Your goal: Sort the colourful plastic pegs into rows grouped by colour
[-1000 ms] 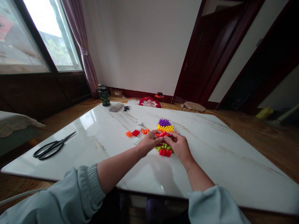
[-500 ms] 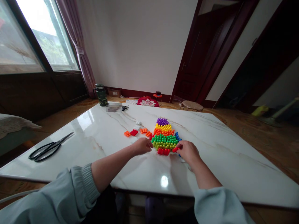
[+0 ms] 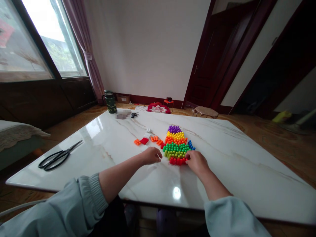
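A flat piece made of bead rows (image 3: pixel 176 147), in purple, yellow, orange, green and olive bands, lies on the marble-patterned table. Along its near edge runs a row of red beads (image 3: pixel 177 161). My right hand (image 3: pixel 198 162) pinches the right end of that red row, its fingertips partly covering the beads. My left hand (image 3: pixel 150 156) hovers just left of the piece, fingers curled loosely and apart, with nothing visible in them. Blue beads (image 3: pixel 191 144) stick out at the piece's right side. Small orange bead pieces (image 3: pixel 155 139) and a red bead piece (image 3: pixel 144 141) lie to the left.
Black-handled scissors (image 3: pixel 58 157) rest on the table's left part. At the far left corner stand a camouflage flask (image 3: pixel 110 102) and small dark pliers (image 3: pixel 134 115), beside a blurred item. White bits (image 3: pixel 148 133) lie behind the orange pieces. A stool (image 3: pixel 205 112) stands beyond the table.
My right hand has moved left with the red beads, which now sit against the red row; a gap showed between them before. My left hand has barely moved. The view has shifted slightly.
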Motion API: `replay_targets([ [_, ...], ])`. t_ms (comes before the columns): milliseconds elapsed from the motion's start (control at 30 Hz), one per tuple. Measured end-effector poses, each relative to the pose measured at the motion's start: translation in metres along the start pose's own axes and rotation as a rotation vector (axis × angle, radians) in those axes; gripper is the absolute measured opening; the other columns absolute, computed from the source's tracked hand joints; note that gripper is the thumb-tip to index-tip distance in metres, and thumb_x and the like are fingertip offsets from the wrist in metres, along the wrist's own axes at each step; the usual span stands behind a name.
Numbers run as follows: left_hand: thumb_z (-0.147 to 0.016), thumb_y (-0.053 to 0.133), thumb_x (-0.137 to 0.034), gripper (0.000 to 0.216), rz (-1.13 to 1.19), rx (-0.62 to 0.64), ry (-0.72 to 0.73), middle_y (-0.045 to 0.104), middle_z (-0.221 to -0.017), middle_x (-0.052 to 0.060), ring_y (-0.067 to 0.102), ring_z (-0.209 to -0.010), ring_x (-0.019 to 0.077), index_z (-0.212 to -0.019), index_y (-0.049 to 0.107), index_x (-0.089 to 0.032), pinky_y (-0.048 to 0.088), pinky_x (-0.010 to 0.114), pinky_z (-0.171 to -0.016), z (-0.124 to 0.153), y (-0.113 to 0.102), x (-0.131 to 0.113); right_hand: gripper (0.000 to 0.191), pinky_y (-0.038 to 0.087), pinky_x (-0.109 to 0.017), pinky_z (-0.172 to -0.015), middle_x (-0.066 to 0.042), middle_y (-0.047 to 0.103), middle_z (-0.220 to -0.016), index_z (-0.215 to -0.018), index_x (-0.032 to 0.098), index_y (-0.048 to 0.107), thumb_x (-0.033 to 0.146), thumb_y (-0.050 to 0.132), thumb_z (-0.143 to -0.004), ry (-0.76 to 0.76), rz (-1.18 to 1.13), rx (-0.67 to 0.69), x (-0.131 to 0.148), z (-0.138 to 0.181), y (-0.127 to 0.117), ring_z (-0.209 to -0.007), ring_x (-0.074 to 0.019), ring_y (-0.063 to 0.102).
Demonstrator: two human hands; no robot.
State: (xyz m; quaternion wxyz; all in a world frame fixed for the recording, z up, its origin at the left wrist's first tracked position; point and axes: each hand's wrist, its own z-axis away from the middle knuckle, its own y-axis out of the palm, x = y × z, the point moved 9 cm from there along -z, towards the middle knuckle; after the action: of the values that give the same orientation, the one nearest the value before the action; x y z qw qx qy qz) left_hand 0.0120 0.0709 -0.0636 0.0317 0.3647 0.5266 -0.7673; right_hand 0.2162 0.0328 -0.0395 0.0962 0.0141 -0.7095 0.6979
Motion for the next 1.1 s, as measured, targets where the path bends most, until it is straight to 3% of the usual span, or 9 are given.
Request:
replay_targets([
  [133, -0.075, 0.062, -0.014, 0.023, -0.098, -0.120, -0.051, 0.074, -0.089, 0.001, 0.068, -0.085, 0.0156, -0.093, 0.075, -0.021, 0.051, 0.022, -0.076, -0.003, -0.023, 0.014, 0.019, 0.042, -0.027, -0.067, -0.003, 0.074, -0.094, -0.094, 0.024, 0.072, 0.021, 0.063, -0.078, 0.014, -0.035, -0.057, 0.011, 0.002, -0.017, -0.089, -0.0211, 0.067],
  [267, -0.084, 0.052, -0.014, 0.038, -0.234, -0.350, -0.178, 0.064, -0.123, 0.010, 0.058, -0.115, 0.0235, -0.120, 0.064, -0.020, 0.046, 0.033, -0.095, -0.002, -0.067, 0.047, 0.015, 0.044, -0.025, -0.069, 0.000, 0.074, -0.093, -0.094, 0.025, 0.071, 0.025, 0.061, -0.083, -0.054, -0.157, -0.135, 0.045, -0.001, -0.031, -0.087, -0.0178, 0.067],
  [333, -0.087, 0.051, -0.017, 0.044, -0.290, -0.396, -0.210, 0.054, -0.137, 0.010, 0.050, -0.126, 0.0252, -0.131, 0.056, -0.022, 0.042, 0.037, -0.101, -0.002, -0.077, 0.062, 0.014, 0.044, -0.024, -0.071, -0.001, 0.074, -0.095, -0.092, 0.024, 0.071, 0.025, 0.061, -0.084, -0.119, -0.179, -0.139, 0.068, -0.002, -0.030, -0.087, -0.0167, 0.067],
  [500, -0.087, 0.056, -0.022, 0.038, -0.379, -0.301, -0.204, 0.061, -0.126, 0.004, 0.054, -0.121, 0.0235, -0.123, 0.060, -0.032, 0.036, 0.042, -0.106, -0.012, -0.062, 0.081, 0.016, 0.044, -0.023, -0.072, -0.003, 0.073, -0.098, -0.094, 0.024, 0.072, 0.026, 0.061, -0.084, -0.250, -0.166, -0.052, 0.125, 0.001, -0.011, -0.090, -0.0171, 0.067],
  [667, -0.087, 0.051, -0.017, 0.031, -0.418, -0.291, -0.232, 0.062, -0.113, 0.007, 0.061, -0.104, 0.0215, -0.113, 0.064, -0.027, 0.045, 0.033, -0.090, -0.020, -0.054, 0.080, 0.018, 0.046, -0.026, -0.074, -0.006, 0.074, -0.096, -0.096, 0.024, 0.073, 0.027, 0.060, -0.083, -0.366, -0.124, 0.046, 0.167, 0.016, 0.006, -0.090, -0.0199, 0.068],
  [767, -0.086, 0.048, -0.016, 0.029, -0.425, -0.306, -0.239, 0.061, -0.112, 0.008, 0.062, -0.102, 0.0208, -0.110, 0.063, -0.025, 0.045, 0.031, -0.087, -0.019, -0.056, 0.077, 0.019, 0.048, -0.028, -0.076, -0.007, 0.073, -0.096, -0.095, 0.023, 0.073, 0.029, 0.059, -0.084, -0.402, -0.100, 0.071, 0.177, 0.024, 0.008, -0.091, -0.0223, 0.069],
  [967, -0.091, 0.047, -0.035, 0.041, -0.440, -0.316, -0.201, 0.057, -0.124, 0.008, 0.056, -0.114, 0.0246, -0.132, 0.050, -0.030, 0.043, 0.038, -0.093, -0.019, -0.052, 0.067, 0.020, 0.049, -0.030, -0.078, -0.010, 0.073, -0.096, -0.097, 0.021, 0.073, 0.028, 0.059, -0.084, -0.406, -0.077, 0.088, 0.179, 0.031, 0.005, -0.094, -0.0239, 0.069],
  [1100, -0.083, 0.054, -0.023, 0.042, -0.469, -0.270, -0.198, 0.058, -0.120, 0.007, 0.055, -0.113, 0.0256, -0.124, 0.057, -0.034, 0.043, 0.038, -0.093, -0.028, -0.042, 0.063, 0.020, 0.050, -0.031, -0.079, -0.010, 0.073, -0.098, -0.098, 0.021, 0.074, 0.028, 0.062, -0.083, -0.408, -0.069, 0.117, 0.182, 0.036, 0.008, -0.095, -0.0244, 0.069],
])
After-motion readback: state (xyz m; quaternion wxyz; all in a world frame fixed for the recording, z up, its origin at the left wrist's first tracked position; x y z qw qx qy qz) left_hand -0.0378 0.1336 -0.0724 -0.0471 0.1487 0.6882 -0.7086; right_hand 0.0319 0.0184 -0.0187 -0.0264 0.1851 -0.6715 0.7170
